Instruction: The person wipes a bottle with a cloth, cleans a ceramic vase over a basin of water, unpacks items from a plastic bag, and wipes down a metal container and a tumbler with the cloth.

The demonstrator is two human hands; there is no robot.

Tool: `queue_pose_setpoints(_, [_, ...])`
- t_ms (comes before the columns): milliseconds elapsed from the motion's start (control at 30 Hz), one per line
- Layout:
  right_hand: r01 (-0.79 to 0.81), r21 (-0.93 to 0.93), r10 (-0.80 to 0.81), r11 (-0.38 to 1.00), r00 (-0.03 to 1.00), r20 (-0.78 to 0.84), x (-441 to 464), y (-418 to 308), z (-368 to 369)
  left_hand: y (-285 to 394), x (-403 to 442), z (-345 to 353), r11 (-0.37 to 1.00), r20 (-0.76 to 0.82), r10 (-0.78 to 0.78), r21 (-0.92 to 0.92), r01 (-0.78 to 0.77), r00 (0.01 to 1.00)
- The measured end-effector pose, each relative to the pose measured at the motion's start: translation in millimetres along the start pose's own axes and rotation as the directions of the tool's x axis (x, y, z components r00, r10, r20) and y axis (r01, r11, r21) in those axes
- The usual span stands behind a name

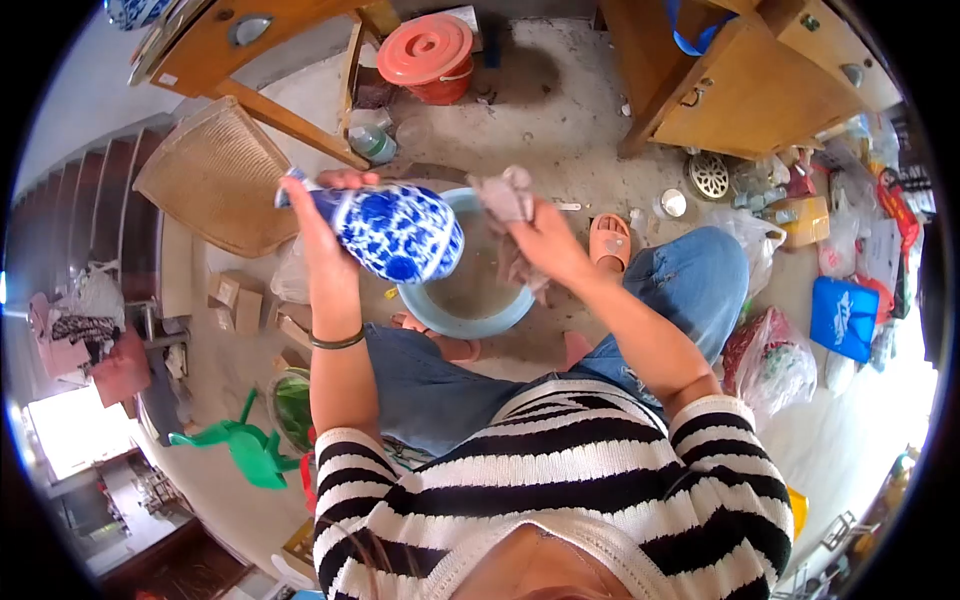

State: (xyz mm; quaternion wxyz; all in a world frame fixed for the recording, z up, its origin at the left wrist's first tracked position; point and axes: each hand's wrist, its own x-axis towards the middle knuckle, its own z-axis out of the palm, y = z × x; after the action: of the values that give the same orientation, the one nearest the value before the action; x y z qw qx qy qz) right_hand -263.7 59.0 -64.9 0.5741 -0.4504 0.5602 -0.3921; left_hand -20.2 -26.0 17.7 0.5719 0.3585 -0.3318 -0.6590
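Observation:
A blue-and-white porcelain vase (400, 232) lies tilted on its side in the air, its neck toward the left. My left hand (330, 215) is closed around the neck end, fingers partly hidden behind it. Bunched in my right hand (548, 240) is a greyish-pink cloth (508, 200), a little right of the vase and apart from it. The cloth hangs down past my fingers and looks slightly blurred. Below both hands, on the floor between my feet, stands a light blue basin (470, 325) with murky water in it.
A red lidded bucket (428, 55) stands ahead, near a wooden desk (260, 60). A woven chair seat (215, 180) is at left. A wooden cabinet (760, 90) stands at right, above plastic bags (775, 365) and a blue bag (843, 318). A green watering can (250, 450) sits lower left.

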Motion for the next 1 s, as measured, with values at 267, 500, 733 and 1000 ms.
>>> queue_pose_setpoints(267, [0.636,-0.692,-0.757,0.342,0.623,0.198,-27.0,-71.4,29.0,-35.2,-18.0,9.5,0.976,0.114,-0.163,0.163,0.143,0.980])
queue_pose_setpoints(500, [0.618,-0.715,-0.821,0.326,0.560,0.110,2.3,-87.3,55.0,-41.4,-28.6,13.1,0.910,0.149,-0.085,0.415,0.016,0.985])
queue_pose_setpoints(733, [0.626,-0.555,-0.796,0.548,0.595,-0.114,31.5,-108.4,65.4,-37.3,-36.6,5.5,0.981,0.266,-0.159,0.150,0.122,0.951])
queue_pose_setpoints(1000, [0.605,-0.335,-0.659,0.722,0.749,-0.066,45.2,-126.0,10.3,-30.2,-34.3,15.8,0.599,0.373,0.030,0.736,-0.316,0.927])
